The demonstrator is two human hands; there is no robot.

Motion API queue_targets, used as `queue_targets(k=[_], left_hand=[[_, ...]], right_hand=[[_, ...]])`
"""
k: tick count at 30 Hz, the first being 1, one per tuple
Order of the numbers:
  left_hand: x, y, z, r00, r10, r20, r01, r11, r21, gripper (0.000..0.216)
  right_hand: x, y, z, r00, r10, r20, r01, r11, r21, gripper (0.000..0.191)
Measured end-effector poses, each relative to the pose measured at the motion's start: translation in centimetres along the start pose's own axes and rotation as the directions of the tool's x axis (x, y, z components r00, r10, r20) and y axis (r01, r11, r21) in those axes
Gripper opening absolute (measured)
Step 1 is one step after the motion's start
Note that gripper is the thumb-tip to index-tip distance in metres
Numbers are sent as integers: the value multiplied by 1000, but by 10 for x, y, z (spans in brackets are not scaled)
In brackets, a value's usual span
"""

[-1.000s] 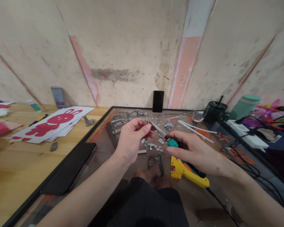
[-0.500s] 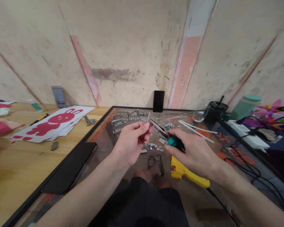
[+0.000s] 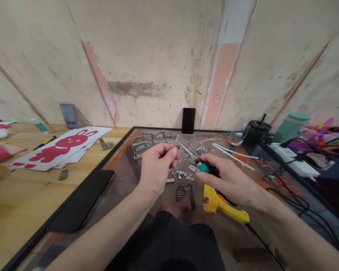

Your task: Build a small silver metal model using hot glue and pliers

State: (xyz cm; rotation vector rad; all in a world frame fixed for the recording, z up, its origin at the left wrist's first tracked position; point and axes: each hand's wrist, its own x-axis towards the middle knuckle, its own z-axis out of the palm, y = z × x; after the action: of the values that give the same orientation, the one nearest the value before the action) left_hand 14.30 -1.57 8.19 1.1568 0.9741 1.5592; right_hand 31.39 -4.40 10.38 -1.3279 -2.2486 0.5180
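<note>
My left hand (image 3: 157, 165) pinches a thin, pale strip (image 3: 176, 140) between thumb and fingertips; it is too small to identify exactly. My right hand (image 3: 228, 175) is wrapped round the teal and black handles of a pair of scissors (image 3: 190, 152). Their silver blades point up and left, with the tips close beside my left fingertips. Below the blades, small silver scraps (image 3: 181, 174) lie scattered on the glass tabletop. A little heap of shiny bits (image 3: 201, 150) sits beyond. Behind my left hand stand small grey frame-like pieces (image 3: 141, 146).
Under my right wrist lies a yellow glue gun (image 3: 224, 209) with a cord. White sticks (image 3: 234, 153), a clear glass (image 3: 237, 137) and a power strip (image 3: 295, 162) are to the right. At left are a black phone (image 3: 81, 201) and rabbit-print paper (image 3: 64, 146). Another phone (image 3: 188, 120) leans on the wall.
The scissors and my right hand have shifted slightly down and away from my left fingertips. My left hand still pinches the strip, almost in place.
</note>
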Motion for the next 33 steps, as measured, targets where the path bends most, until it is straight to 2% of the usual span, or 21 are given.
queue_targets(k=[3, 5, 8, 10, 13, 16, 23, 29, 33], left_hand=[[1, -3, -2, 994, 113, 8, -113, 981, 158, 5], [0, -3, -4, 985, 169, 22, -169, 955, 243, 6], [0, -2, -5, 972, 234, 38, -233, 918, 321, 7], [1, -1, -5, 974, 224, 28, -222, 929, 295, 7], [3, 0, -3, 993, 115, 1, -114, 987, 113, 4], [5, 0, -2, 999, 39, -4, -40, 999, -11, 4], [5, -6, -2, 995, 81, 52, -84, 994, 65, 4], [2, -6, -2, 985, 34, 171, -61, 985, 158, 4], [2, -6, -4, 980, 13, 201, -46, 986, 162, 5]], right_hand=[[0, 0, -3, 997, 10, 81, -33, 955, 294, 16], [-1, -1, -3, 983, 47, 175, -126, 871, 476, 16], [-2, -2, -2, 955, 83, 284, -248, 749, 614, 19], [-2, -3, -2, 964, 68, 256, -212, 777, 592, 19], [-2, -3, -1, 992, 21, 125, -72, 906, 417, 13], [-1, -2, 0, 998, 17, 63, -33, 962, 272, 14], [2, 5, -7, 999, 14, 35, -20, 984, 175, 23], [2, 10, -9, 998, -6, 63, -3, 991, 133, 25], [2, 9, -8, 998, -16, 54, 10, 994, 111, 24]])
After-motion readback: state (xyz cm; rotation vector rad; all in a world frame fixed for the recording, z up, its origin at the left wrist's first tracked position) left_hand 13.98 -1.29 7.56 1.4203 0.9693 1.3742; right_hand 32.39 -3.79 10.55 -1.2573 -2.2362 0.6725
